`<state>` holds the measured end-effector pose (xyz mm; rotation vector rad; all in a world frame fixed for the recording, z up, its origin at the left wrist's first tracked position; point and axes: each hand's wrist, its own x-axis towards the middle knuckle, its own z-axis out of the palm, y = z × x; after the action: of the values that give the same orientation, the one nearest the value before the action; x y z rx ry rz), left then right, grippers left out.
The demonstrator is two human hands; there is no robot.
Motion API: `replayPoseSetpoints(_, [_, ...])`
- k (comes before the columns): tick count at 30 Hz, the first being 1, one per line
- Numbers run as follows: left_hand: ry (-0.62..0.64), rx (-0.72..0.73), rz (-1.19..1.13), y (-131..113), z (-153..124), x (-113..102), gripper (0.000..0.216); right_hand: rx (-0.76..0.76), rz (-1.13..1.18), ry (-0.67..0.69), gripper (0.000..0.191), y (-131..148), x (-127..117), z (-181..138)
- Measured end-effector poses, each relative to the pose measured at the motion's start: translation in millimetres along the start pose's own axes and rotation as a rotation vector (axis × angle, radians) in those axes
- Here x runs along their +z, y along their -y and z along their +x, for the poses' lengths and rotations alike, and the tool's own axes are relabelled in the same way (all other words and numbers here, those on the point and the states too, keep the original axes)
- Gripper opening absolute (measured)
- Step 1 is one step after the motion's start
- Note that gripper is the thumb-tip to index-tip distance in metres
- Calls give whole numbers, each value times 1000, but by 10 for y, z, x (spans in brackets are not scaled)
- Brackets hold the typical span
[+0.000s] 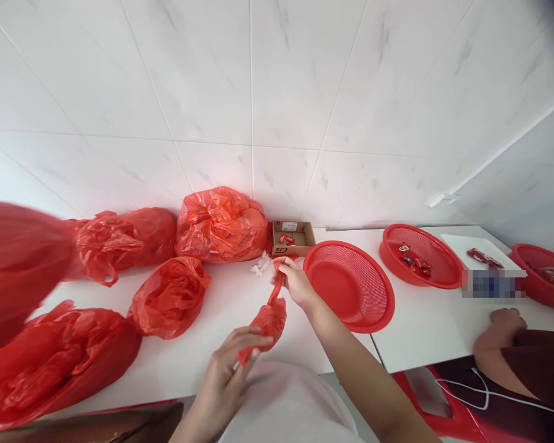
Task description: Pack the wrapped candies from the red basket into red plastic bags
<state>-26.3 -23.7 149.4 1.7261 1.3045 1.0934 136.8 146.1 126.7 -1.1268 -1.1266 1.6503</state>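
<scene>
Between my two hands is a small red plastic bag [270, 323], bunched up and held over the front of the white table. My left hand [233, 363] pinches its lower end between thumb and fingers. Higher up, my right hand [293, 280] grips the twisted neck of the bag. What the bag contains, if anything, is hidden by the plastic. Just right of my right hand stands a round red plastic basket [337, 286] with perforated sides and nothing in it. A crumpled white tissue [260, 264] lies behind my right hand.
Several filled red bags [221, 224] crowd the left and back of the table [194, 363]. A small cardboard box [293, 237] with red packets stands by the wall. Rightward are another red basket [420, 255] with small packets, a white tray [473, 243] and a co-worker's arm [501, 332].
</scene>
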Motion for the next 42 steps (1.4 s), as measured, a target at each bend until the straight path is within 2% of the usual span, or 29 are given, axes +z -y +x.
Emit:
replayPoseSetpoints(2, [-153,-132,-78,-28,68,-27,30,14,26,174,22,138,106,-312])
replayPoseSetpoints(4, [-253,-148,-129,-16,148,-55,32,43,-34,425,23,219,215,-625])
replayPoseSetpoints(6, [-246,-141,-174,29,208,-77,32,83,-103,677,15,239,312,-869])
replayPoseSetpoints(8, [-122,-147,-279,89,227,-79,39,154,-59,778,8,232,376,-995])
replayPoseSetpoints(10, [59,-130,-401,136,217,-39,55,240,98,718,5,244,391,-1007])
replayPoseSetpoints(12, [246,-124,-396,156,205,53,67,294,269,616,10,303,362,-952])
replayPoseSetpoints(13, [301,-146,-323,156,207,115,60,304,331,569,10,349,339,-919])
replayPoseSetpoints(14, [321,-179,-216,154,218,182,44,305,374,524,10,401,315,-888])
replayPoseSetpoints(16, [277,-221,32,155,259,311,14,301,424,433,7,509,274,-845])
replayPoseSetpoints(20, [111,-159,325,198,365,444,20,288,472,317,8,671,247,-836])
replayPoseSetpoints(25, [63,-148,372,263,388,443,17,266,472,303,9,742,264,-856])
replayPoseSetpoints(32, [124,-191,314,357,349,477,7,248,447,315,11,691,287,-825])
replayPoseSetpoints(36, [139,-202,278,326,338,455,9,239,433,330,11,672,270,-800])
replayPoseSetpoints(38, [151,-204,184,256,332,407,16,223,434,347,11,686,255,-780])
replayPoseSetpoints(40, [147,-181,1,162,338,342,25,204,440,377,11,706,248,-761])
replayPoseSetpoints(42, [103,-165,-203,73,359,278,25,203,446,414,11,721,256,-750])
